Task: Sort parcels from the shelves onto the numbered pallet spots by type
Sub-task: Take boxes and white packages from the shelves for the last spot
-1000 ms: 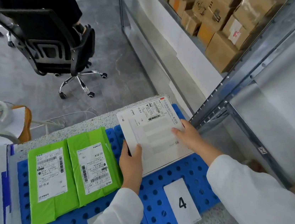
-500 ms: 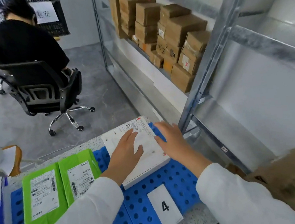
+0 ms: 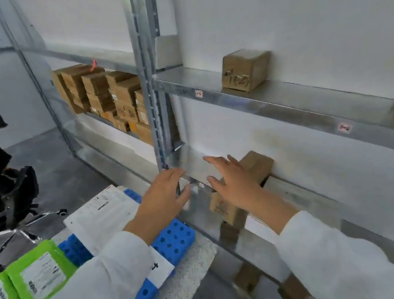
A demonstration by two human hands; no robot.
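White and flat, the rectangular label-printed parcel [image 3: 101,210] lies alone on the blue perforated plastic pallet [image 3: 174,239], left of the grey steel shelf upright [image 3: 150,80]. Half a second ago both hands lay on top of it; now they have lifted off, and the view has swung up toward the shelving. That reads as a finished placement. The parcel sits at the spot marked by the white card numbered 4 [image 3: 159,268], which peeks out beside the left sleeve, also left of the upright. Two bright green plastic mailers [image 3: 40,275] lie further left of the upright on the same pallet.

The left hand [image 3: 164,195] is empty, fingers straight and loosely spread, directly in front of the upright; whether it touches the post I cannot tell. The right hand [image 3: 232,182] is likewise empty and spread, reaching just right of the upright toward a small brown cardboard box [image 3: 257,166] on the shelf. That box looks like the next pick, not yet gripped, so a new fetch seems to be starting.
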